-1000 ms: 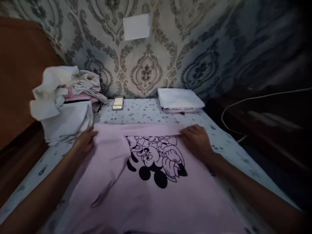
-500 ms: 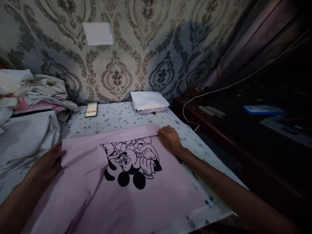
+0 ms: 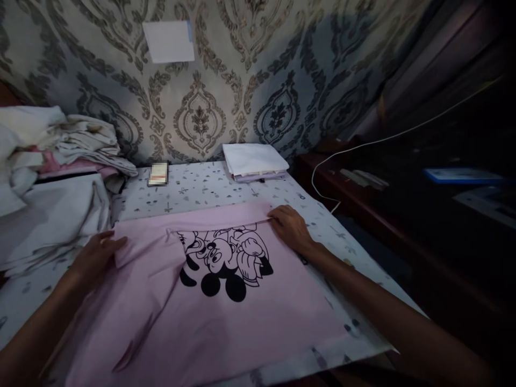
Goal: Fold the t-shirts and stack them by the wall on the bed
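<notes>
A pink T-shirt point(image 3: 258, 317) with a black cartoon-mouse print lies spread over the patterned sheet, the print upside down to me. Its far edge is folded over in a strip that covers part of the print, and the left side is folded inward with creases. My left hand point(image 3: 99, 255) pinches the cloth at the far left corner, thumb on top. At the far right end of the folded strip, my right hand point(image 3: 291, 228) grips the edge between thumb and fingers.
White folded cloths point(image 3: 256, 159) are stacked by the wall. Piled clothes point(image 3: 60, 193) lie at the left. A small blurred packet point(image 3: 158, 174) rests near the wall. A white cable point(image 3: 363, 145) runs over the dark red ledge point(image 3: 318, 185) at the right.
The whole view has shifted slightly, so things sit further right and higher. My left hand has its thumb further over the shirt's corner. My right hand keeps its hold on the strip.
</notes>
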A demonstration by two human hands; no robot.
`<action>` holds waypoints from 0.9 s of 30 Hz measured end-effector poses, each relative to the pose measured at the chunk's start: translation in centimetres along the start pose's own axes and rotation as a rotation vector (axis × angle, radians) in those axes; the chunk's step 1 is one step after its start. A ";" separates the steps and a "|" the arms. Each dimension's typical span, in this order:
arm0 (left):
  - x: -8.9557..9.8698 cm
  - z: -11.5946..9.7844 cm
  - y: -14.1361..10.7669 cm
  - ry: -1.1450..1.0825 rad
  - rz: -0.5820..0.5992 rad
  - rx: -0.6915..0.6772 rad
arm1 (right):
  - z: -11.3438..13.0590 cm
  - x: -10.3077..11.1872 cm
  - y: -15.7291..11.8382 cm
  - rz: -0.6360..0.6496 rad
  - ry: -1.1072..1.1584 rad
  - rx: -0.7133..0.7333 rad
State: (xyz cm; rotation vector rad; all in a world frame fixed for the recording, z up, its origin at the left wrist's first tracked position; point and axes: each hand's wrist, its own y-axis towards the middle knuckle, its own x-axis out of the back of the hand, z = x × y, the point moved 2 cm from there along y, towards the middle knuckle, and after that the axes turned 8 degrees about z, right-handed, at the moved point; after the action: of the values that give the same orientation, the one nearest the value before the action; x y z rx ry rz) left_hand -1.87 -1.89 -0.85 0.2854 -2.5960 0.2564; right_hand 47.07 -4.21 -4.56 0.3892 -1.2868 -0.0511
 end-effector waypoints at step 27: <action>-2.1 -5.2 -12.7 0.665 1.054 -0.279 | 0.2 -0.5 -0.5 -0.120 0.052 0.061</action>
State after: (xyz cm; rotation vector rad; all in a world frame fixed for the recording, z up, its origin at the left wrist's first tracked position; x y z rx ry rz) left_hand 5.48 -12.57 4.14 -1.0996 -1.8442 0.2689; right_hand 46.86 -4.57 -5.11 0.5163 -1.2149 -0.1023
